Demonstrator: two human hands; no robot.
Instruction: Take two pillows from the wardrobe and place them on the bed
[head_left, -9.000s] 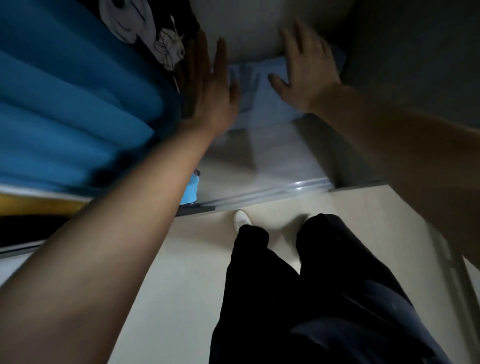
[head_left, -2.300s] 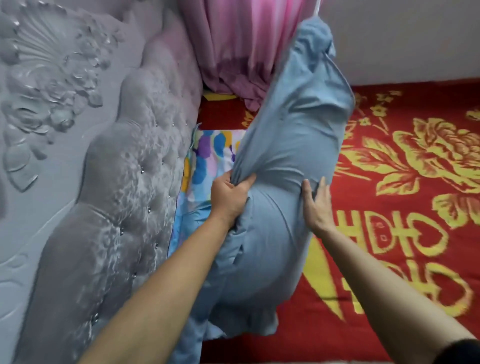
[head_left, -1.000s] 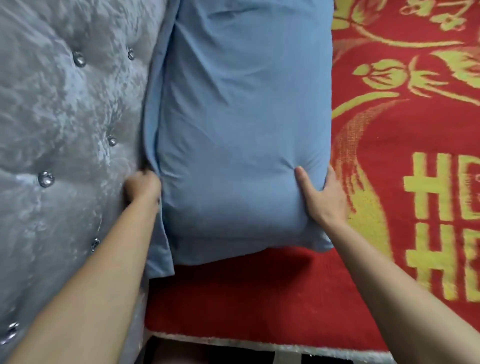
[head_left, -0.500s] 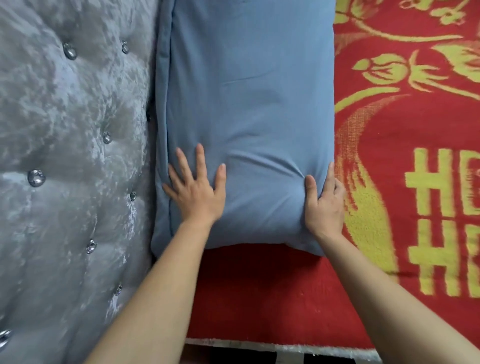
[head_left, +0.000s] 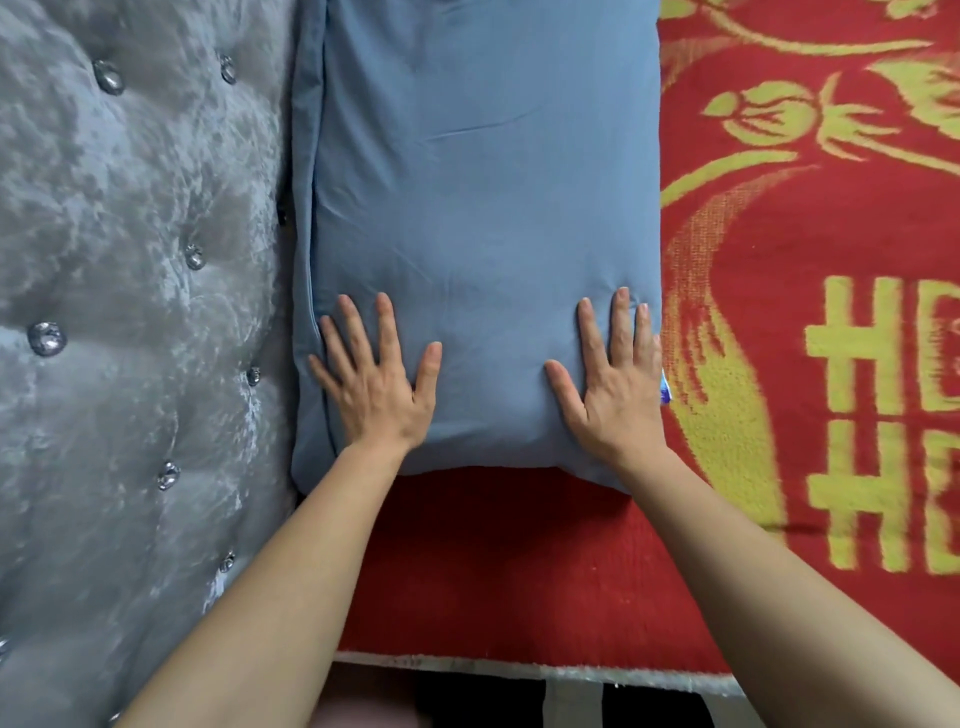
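Two flat palms on one blue pillow (head_left: 483, 218), filling the centre and top of the frame. Left hand (head_left: 376, 387) spread wide at lower left of the pillow, near the piped seam; right hand (head_left: 613, 384) spread at lower right, fingers close together, little finger at the very edge. No pinching, no fabric gathered: just pressing down and smoothing.

Pillow lying on the red and yellow bedspread (head_left: 810, 364), long left edge touching the grey tufted headboard (head_left: 130, 312), near end well short of the bed's edge at the bottom of the frame.

Probably the settling step for this pillow; only one visible, so the task likely half done at best.

Risks from here:
- Uneven pressure from the palms, shoving the pillow rightward and skewing it off the headboard.
- Loose flange along the left seam tucking under or bunching against the padding.
- Small label (head_left: 665, 389) at the right edge left sticking out.
- Hands lifted too sharply, dragging the soft cover and leaving creases.
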